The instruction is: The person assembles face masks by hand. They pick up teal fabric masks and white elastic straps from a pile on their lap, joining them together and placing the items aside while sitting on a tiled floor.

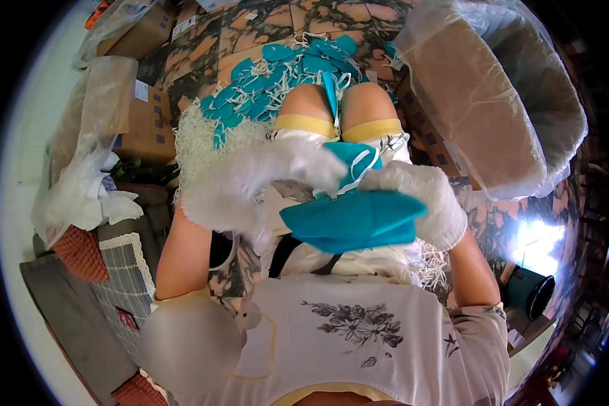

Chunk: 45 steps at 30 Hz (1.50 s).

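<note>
Both my hands wear fluffy white gloves above my lap. My right hand (423,199) is closed on the right end of a stack of teal folded face masks (352,222), its fingers partly hidden behind them. My left hand (284,169) is smeared by motion; its fingertips point toward the masks' upper edge, and whether they grip anything does not show. Just beyond, a teal mask with a white loop (348,159) lies on my lap. Another teal mask (330,95) stands between my knees. Past them spreads a pile of teal masks with white loops (284,74) on the floor.
At the left stands a cardboard box (149,125) with plastic lining; a large plastic-lined carton (467,88) stands at the right. A heap of white cords (199,152) lies left of my knees. A checked cloth (123,271) covers a seat, and a dark cylinder (529,292) sits lower right.
</note>
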### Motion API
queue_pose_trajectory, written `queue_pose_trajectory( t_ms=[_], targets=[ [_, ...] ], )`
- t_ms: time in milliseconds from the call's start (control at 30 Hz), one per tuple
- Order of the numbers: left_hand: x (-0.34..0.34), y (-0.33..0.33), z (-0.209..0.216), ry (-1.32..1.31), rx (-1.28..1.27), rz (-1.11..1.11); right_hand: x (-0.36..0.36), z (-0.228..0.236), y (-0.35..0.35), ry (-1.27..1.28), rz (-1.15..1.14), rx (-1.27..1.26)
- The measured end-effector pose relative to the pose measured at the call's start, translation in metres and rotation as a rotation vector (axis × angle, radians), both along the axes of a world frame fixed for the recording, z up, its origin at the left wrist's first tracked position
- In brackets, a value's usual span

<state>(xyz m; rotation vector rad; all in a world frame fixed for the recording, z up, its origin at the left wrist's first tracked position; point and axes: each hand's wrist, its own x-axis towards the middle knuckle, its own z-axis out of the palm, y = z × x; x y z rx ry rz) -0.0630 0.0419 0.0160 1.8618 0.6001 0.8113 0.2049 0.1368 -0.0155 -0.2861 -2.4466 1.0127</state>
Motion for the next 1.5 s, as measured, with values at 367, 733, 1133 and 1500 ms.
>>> queue_pose_trajectory(
  t_ms=[367, 733, 1133, 1500],
  targets=[
    [0.056, -0.018, -0.009, 0.411, -0.104, 0.438, 0.020, 0.026, -0.009, -0.198, -0.064, 0.187],
    [0.069, -0.068, -0.012, 0.258, -0.112, 0.173, 0.041, 0.004, -0.070, 0.376, 0.552, -1.265],
    [0.025, -0.076, -0.044, -0.313, -0.839, 0.847, 0.052, 0.023, -0.032, -0.201, -0.584, -0.827],
    [0.056, -0.055, -0.087, -0.854, -1.215, 0.316, -0.013, 0.003, -0.024, -0.033, -0.098, -0.527]
  ],
)
